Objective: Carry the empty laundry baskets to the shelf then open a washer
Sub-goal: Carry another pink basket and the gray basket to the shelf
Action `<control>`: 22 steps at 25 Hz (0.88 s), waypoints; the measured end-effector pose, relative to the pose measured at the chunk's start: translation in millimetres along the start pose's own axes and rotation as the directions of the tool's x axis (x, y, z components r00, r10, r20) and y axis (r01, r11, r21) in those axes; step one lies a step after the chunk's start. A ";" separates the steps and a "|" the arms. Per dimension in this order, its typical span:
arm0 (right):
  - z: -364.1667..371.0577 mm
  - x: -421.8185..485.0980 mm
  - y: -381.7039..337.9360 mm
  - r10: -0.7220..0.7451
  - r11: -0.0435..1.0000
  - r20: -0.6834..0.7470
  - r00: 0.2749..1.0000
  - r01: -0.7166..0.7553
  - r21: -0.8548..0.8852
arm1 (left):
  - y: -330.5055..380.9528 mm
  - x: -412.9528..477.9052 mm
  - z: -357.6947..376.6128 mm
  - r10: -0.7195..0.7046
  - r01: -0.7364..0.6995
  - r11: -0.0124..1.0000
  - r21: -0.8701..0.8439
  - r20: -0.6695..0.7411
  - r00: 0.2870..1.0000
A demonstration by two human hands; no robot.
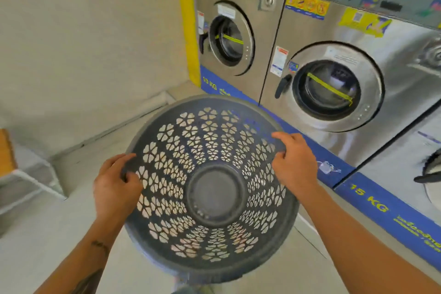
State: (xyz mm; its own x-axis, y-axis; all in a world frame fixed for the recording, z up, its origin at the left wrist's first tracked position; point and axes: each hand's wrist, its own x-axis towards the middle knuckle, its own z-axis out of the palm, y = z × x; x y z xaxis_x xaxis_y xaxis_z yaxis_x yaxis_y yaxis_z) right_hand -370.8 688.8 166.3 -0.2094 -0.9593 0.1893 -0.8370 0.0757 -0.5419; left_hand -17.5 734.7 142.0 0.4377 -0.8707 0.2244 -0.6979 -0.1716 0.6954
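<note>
As held above floor [35, 258], near its far corner: laundry basket [207, 136], dark, perforated, empty, mouth up. Left hand [114, 184]: fingers curled, clamped on left rim. Right hand [293, 162]: fingers curled, clamped on right rim. Behind basket, along floor's right edge: 10 KG washer [229, 38], 15 KG washer [334, 88], doors closed. White rack [31, 181] at floor's left edge.
</note>
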 end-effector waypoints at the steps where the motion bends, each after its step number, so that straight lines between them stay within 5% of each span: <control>1: 6.7 -5.0 -26.4 -0.071 0.997 0.031 0.997 0.071 0.007 | -15.7 -10.6 -28.8 -0.045 0.045 0.999 0.005 -0.058 0.997; 10: 95.3 -107.4 -258.5 -0.469 0.882 0.213 0.857 0.465 0.075 | -171.2 -89.1 -256.8 -0.294 0.301 0.952 -0.055 -0.429 0.854; 22: 241.7 -368.3 -564.1 -0.728 0.682 0.352 0.588 0.674 0.284 | -394.7 -216.0 -547.9 -0.501 0.584 0.798 -0.147 -0.700 0.509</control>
State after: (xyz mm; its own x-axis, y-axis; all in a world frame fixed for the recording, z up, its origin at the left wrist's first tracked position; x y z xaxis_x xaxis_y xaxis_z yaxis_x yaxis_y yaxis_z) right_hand 300.7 933.7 204.3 0.6645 -0.7149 0.2178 -0.5680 -0.6725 -0.4744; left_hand 474.1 1243.1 193.1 0.9693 -0.0346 0.2436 -0.2182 -0.5781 0.7862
